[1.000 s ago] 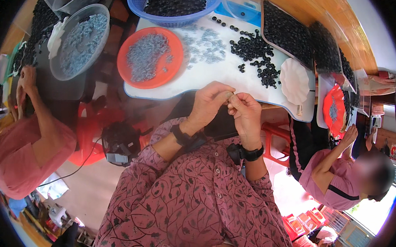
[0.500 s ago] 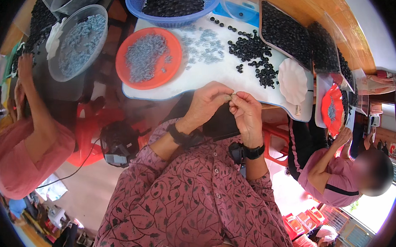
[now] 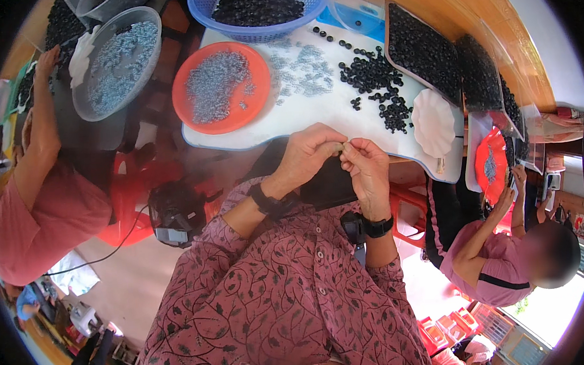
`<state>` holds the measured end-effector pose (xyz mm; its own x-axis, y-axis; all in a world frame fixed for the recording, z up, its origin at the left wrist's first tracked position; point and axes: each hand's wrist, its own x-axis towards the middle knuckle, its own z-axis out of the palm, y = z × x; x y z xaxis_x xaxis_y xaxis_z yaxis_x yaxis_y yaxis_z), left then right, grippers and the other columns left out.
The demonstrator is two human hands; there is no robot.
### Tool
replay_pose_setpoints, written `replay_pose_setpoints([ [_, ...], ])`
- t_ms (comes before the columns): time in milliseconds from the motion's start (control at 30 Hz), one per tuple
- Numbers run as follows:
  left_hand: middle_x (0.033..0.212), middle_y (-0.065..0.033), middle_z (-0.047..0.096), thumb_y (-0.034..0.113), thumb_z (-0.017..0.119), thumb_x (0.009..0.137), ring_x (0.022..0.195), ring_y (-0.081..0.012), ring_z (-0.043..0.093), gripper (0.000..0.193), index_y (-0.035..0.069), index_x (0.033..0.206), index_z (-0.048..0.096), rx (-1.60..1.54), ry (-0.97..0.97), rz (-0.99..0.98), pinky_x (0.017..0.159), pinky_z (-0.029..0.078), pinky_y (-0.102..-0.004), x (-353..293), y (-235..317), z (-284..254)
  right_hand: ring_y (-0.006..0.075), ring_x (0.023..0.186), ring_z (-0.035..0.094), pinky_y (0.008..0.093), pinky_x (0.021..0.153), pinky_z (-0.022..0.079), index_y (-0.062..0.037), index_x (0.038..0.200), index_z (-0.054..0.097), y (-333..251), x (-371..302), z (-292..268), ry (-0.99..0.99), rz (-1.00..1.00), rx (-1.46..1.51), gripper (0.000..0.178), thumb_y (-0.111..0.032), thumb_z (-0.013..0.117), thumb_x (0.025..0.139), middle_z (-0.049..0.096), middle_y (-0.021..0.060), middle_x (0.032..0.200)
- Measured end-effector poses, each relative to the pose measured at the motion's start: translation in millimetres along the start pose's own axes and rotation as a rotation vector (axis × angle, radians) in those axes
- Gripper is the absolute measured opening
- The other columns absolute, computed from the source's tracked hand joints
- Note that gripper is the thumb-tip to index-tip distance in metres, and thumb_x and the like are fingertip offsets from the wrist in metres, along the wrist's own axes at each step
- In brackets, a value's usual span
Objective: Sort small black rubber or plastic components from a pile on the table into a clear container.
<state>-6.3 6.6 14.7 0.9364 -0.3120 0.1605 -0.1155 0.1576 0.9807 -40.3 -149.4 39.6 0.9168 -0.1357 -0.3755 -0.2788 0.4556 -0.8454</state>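
Since half a second ago, the co-worker (image 3: 53,218) at your nine o'clock has swung a forearm upward, and the one (image 3: 484,265) between your four and five has lifted a hand; your own hands have hardly shifted. You have your left hand (image 3: 308,156) and right hand (image 3: 366,170) meeting at the fingertips, each thumb and forefinger in a narrow pinch. Whatever sits between them is too small and covered to make out. Just beyond, at one o'clock on the white table (image 3: 282,120), lie black beads (image 3: 367,73), small, round and dark, heaped close with a few strays trailing off toward twelve. At eleven you have loose clear bits (image 3: 309,72), glassy and blue-grey, thinly scattered. Your ten o'clock has an orange-red plate (image 3: 256,101) with a thick pile of similar clear bits, a few apart on its right. A pale scalloped dish (image 3: 432,122) lies between two and three. Farther out at eleven stands a blue basket (image 3: 264,33) of black beads.
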Motion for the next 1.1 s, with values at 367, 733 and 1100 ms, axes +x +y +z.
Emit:
replay_pose_setpoints([
  [367, 0.087, -0.0059, 0.065, 0.000, 0.064, 0.088, 0.074, -0.0112, 0.063, 0.015, 0.000, 0.102, 0.069, -0.052, 0.005, 0.016, 0.067, 0.051, -0.0236, -0.5, 0.2, -1.8, 0.0135, 0.068, 0.059, 0.0248, 0.059, 0.046, 0.0007, 0.099, 0.061, -1.1, 0.7, 0.5, -0.065, 0.018, 0.007, 0.011, -0.004, 0.065, 0.089, 0.063, 0.0069, 0.080],
  [733, 0.090, -0.0042, 0.066, 0.004, 0.058, 0.095, 0.076, -0.0089, 0.062, 0.016, -0.003, 0.107, 0.066, -0.409, -0.002, -0.309, 0.072, 0.053, -0.0231, -4.0, -5.0, 0.4, 0.0090, 0.059, 0.056, 0.0207, 0.053, 0.043, 0.0007, 0.094, 0.060, -6.4, 4.7, -0.8, -0.096, 0.024, -0.109, 0.012, -0.004, 0.067, 0.087, 0.063, 0.0047, 0.078],
  [1100, 0.085, -0.0036, 0.065, 0.008, 0.061, 0.094, 0.072, -0.0084, 0.060, 0.016, -0.003, 0.106, 0.066, -0.723, 0.170, -0.560, 0.068, 0.055, -0.0235, -0.5, -7.5, 0.9, 0.0068, 0.063, 0.056, 0.0198, 0.056, 0.046, -0.0006, 0.095, 0.054, 6.1, 3.6, 14.0, -0.031, -0.238, -0.454, 0.013, -0.003, 0.065, 0.089, 0.060, 0.0024, 0.077],
])
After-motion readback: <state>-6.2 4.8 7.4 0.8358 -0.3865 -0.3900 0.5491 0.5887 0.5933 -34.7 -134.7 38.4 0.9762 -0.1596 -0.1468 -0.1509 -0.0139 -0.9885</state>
